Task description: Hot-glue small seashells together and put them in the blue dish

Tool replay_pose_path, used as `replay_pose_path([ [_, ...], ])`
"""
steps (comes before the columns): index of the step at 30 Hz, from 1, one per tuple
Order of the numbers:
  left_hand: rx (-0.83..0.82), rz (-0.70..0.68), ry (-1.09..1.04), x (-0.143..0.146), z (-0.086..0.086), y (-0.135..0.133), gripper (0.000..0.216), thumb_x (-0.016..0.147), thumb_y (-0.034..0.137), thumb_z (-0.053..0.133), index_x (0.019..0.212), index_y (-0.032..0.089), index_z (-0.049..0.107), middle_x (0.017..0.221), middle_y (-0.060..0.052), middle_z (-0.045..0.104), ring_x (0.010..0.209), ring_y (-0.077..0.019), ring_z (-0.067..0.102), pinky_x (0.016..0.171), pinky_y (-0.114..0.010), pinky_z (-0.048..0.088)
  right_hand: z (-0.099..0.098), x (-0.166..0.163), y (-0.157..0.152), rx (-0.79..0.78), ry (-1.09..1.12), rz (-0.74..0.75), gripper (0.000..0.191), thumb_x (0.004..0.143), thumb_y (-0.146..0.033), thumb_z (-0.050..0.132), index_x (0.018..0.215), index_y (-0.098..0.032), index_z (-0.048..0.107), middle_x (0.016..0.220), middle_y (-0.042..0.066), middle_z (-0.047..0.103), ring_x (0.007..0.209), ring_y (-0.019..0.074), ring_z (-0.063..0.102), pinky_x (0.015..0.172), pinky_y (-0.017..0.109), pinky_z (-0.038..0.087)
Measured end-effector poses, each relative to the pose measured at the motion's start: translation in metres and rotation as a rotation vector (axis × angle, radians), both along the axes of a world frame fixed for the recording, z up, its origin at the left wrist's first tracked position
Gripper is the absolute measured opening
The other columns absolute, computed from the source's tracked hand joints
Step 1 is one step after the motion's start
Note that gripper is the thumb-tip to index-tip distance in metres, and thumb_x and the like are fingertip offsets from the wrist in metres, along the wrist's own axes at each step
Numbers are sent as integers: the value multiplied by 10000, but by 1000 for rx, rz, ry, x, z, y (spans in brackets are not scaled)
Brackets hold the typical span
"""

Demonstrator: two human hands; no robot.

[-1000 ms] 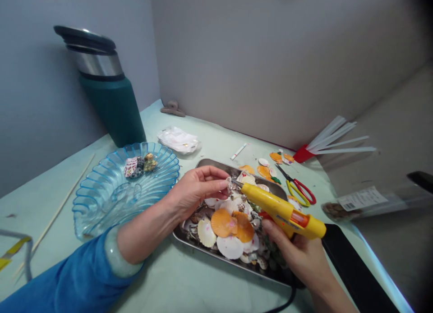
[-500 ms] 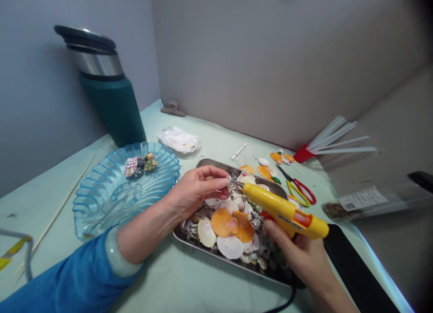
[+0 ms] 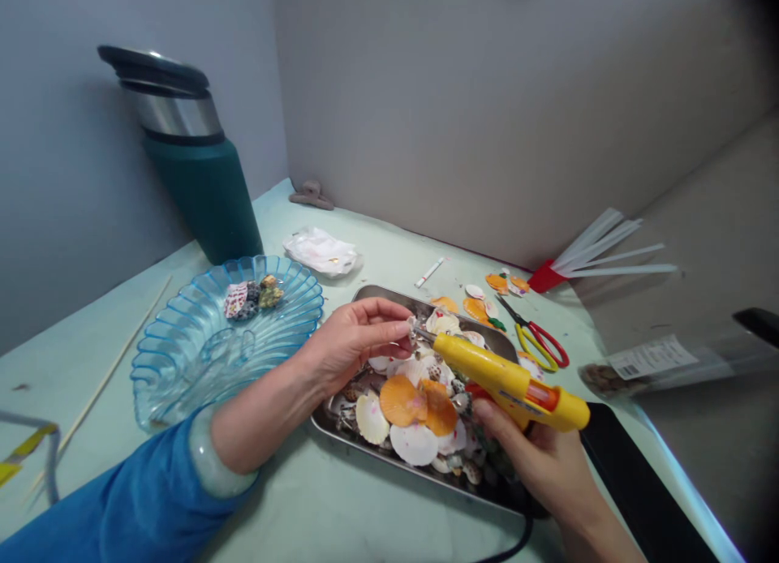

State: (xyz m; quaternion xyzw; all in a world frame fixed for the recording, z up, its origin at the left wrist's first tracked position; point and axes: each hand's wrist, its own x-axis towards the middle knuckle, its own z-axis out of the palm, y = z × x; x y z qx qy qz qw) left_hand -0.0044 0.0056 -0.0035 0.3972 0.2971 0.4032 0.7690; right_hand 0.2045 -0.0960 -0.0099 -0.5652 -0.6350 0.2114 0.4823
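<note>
My right hand (image 3: pixel 541 449) is wrapped round the grip of a yellow hot glue gun (image 3: pixel 496 372), its nozzle pointing left. Between thumb and fingers, my left hand (image 3: pixel 359 336) pinches a small whitish piece (image 3: pixel 412 326), perhaps a shell; its kind is hard to make out. The nozzle tip meets or nearly meets that piece. Both hands are above a metal tray (image 3: pixel 377 449) heaped with shells. Two orange scallop shells (image 3: pixel 402 399) and white shells (image 3: pixel 414 444) lie at its front. My right hand hides the tray's right end.
On the left are a blue shell-shaped plate (image 3: pixel 200 368) with several small shells and a green tumbler (image 3: pixel 200 190). Scissors (image 3: pixel 539 342), a red holder (image 3: pixel 546 277) with glue sticks and a plastic bag (image 3: pixel 657 364) lie right. A black cord (image 3: pixel 514 543) runs below the tray.
The glue gun has shifted very slightly left and down with my right hand. My left hand holds the small piece in the same place.
</note>
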Motion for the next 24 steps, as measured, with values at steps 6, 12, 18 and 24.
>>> replay_pose_path([
  [6,10,-2,-6,0,0,0,212,667,193,794,828,125,675,736,-13,678,621,-113,646,697,-290,531,-4,2,1,-11,27,8,61,783,-281,689,826,-242,708,582,1,652,634,233,704,621,346,626],
  [12,-18,15,1,1,3,-1,205,662,185,791,816,120,674,705,-10,667,602,-114,637,678,-292,527,-1,1,1,-24,-4,20,60,779,-275,684,819,-232,695,655,19,694,691,245,717,641,345,627],
  [18,-9,-6,4,1,2,0,212,682,198,783,843,113,674,710,-15,667,619,-111,639,677,-276,532,-3,2,0,-22,16,9,54,777,-291,695,796,-241,691,581,-1,644,664,242,706,635,347,626],
  [24,-2,-9,13,0,0,-1,223,671,202,788,840,119,669,723,-11,670,624,-114,638,693,-295,538,-3,2,2,-16,22,7,74,784,-302,693,767,-233,672,569,1,630,582,218,678,554,318,615],
])
